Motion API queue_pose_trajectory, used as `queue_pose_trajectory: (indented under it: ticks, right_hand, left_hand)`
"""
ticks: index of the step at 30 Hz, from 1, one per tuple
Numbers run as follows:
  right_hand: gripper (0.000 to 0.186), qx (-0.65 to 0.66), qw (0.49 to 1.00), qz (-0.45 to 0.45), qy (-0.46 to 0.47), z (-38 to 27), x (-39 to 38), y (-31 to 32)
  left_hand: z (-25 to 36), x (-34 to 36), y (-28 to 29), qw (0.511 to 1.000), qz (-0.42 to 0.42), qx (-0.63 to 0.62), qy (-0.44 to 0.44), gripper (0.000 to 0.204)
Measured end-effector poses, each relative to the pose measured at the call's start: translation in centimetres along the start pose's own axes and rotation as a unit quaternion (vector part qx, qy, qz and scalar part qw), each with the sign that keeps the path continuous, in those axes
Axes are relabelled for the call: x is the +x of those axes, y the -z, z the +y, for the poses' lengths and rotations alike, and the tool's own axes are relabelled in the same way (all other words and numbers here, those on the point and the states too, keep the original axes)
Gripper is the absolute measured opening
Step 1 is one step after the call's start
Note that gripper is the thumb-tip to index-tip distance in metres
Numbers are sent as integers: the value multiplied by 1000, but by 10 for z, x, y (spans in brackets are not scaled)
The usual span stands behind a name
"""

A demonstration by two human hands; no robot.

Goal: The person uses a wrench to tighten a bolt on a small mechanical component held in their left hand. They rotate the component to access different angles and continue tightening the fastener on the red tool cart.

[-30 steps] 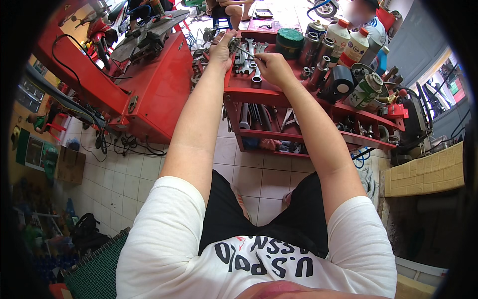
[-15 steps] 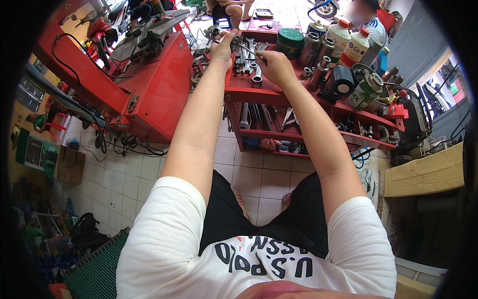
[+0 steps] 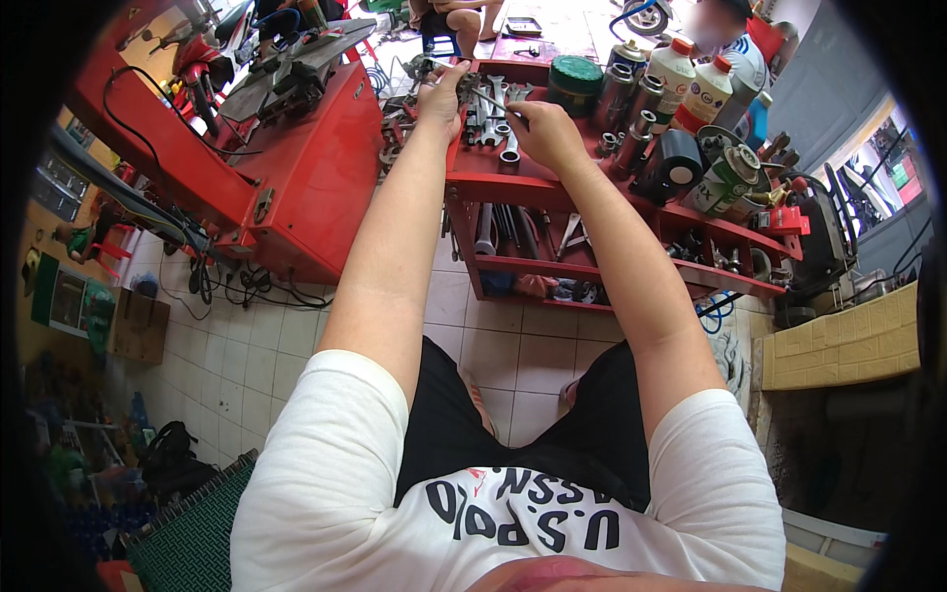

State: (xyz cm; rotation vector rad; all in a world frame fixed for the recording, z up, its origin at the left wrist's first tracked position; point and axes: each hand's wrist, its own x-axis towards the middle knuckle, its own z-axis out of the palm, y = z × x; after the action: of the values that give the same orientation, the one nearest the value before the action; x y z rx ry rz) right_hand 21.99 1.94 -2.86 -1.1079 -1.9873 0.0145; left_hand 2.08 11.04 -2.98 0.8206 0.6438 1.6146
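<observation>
At the back left corner of the red tool cart (image 3: 503, 175), my left hand (image 3: 442, 101) is closed around a metal part (image 3: 466, 81) whose shape is partly hidden by my fingers. My right hand (image 3: 541, 130) pinches a slim steel rod (image 3: 493, 101) angled toward that part; whether its tip touches cannot be told. Open-ended and ring spanners (image 3: 486, 123) lie on the tray below the rod, one ring end (image 3: 509, 155) nearest me. More jumbled metal tools (image 3: 395, 133) sit left of my left hand.
A green tub (image 3: 574, 79), sockets (image 3: 621, 148), bottles (image 3: 669, 84) and cans (image 3: 723, 183) crowd the tray's right. A red machine (image 3: 306, 197) stands left, cables (image 3: 247, 286) on the tiled floor (image 3: 464, 326). Co-workers (image 3: 454, 20) (image 3: 740, 54) are beyond the cart.
My hands and the rod have shifted only very slightly, with small movements of the left fingers over the metal part. Both grips stay closed and the cart's contents look the same.
</observation>
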Motion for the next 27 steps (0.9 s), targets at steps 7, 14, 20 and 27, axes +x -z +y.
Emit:
queue_pose_trajectory:
  ticks: [7,14,20,27]
  right_hand:
    - [21,1,1000,-6,-7,-2,0,0]
    - [20,7,1000,-3,-2,-4,1,1]
    - [19,11,1000,-1,-6,-2,0,0]
    - [19,14,1000,0,-8,-2,0,1]
  left_hand:
    - [-2,2,3,1000,-1,5,-2,31]
    - [-3,5,5,1000,-4,1,-9,31]
    - [-7,9,7,1000,-8,-1,-15,28]
    - [-6,8,7,1000,-7,1,-11,29]
